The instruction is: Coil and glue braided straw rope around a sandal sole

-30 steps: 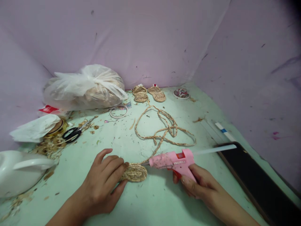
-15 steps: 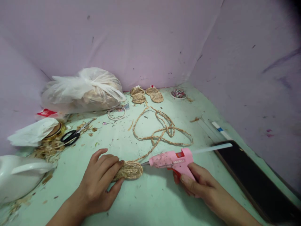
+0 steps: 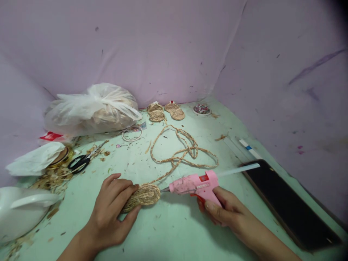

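My left hand [image 3: 115, 204] is closed on the left end of a coiled oval of braided straw cord [image 3: 145, 195], thumb below and fingers above. A loose length of the same braid [image 3: 187, 152] runs from the oval's top edge and loops across the table. In my right hand [image 3: 224, 208] is a pink hot glue gun [image 3: 194, 184], with a finger at its red trigger. Its metal nozzle [image 3: 165, 189] is at the oval's right edge. A pale glue stick [image 3: 239, 169] sticks out of the back.
At the back lie small straw slippers [image 3: 174, 110], a dish of beads [image 3: 201, 109] and a plastic bag [image 3: 94, 108]. Scissors [image 3: 81, 162], a white jug [image 3: 24, 208] and straw scraps are on the left. A dark phone [image 3: 290, 206] lies at right.
The whole view has shifted slightly. The oval is tilted a little, its right end higher, and the nozzle stays at its right edge. Both hands keep their hold.
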`<state>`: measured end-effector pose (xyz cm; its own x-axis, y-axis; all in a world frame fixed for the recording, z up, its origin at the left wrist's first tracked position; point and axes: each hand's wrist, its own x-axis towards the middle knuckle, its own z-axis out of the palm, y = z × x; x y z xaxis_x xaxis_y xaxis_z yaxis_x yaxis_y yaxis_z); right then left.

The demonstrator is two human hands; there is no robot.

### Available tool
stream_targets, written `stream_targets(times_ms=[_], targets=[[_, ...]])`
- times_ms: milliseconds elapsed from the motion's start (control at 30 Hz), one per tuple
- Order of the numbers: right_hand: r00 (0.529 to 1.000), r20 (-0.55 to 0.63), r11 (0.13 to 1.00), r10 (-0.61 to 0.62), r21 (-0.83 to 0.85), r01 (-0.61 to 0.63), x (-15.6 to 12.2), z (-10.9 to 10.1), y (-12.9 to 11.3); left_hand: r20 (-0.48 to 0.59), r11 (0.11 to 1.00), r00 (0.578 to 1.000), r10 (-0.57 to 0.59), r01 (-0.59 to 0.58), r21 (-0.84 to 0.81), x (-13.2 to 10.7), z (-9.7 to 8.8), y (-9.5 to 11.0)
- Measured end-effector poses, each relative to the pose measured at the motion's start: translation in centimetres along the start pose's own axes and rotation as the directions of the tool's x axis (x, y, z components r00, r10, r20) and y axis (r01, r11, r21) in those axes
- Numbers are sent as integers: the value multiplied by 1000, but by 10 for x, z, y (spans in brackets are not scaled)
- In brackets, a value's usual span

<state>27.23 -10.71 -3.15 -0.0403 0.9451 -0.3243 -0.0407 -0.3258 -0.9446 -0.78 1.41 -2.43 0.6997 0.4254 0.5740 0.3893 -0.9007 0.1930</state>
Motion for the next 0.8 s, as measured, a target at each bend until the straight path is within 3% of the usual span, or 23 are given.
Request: stream_targets(times_ms=[433, 633, 800], targets=[[998, -5, 997, -69, 34, 69, 1, 4, -1, 12, 999, 999, -47, 47, -9, -1, 5, 2], [997, -60, 998, -57, -1, 57, 0, 6, -14, 7, 999, 999, -31, 32, -34, -2, 5, 2], [996, -72, 999, -51, 5, 51, 2, 6, -11, 16, 998, 999, -41, 42, -47, -1, 5, 1]])
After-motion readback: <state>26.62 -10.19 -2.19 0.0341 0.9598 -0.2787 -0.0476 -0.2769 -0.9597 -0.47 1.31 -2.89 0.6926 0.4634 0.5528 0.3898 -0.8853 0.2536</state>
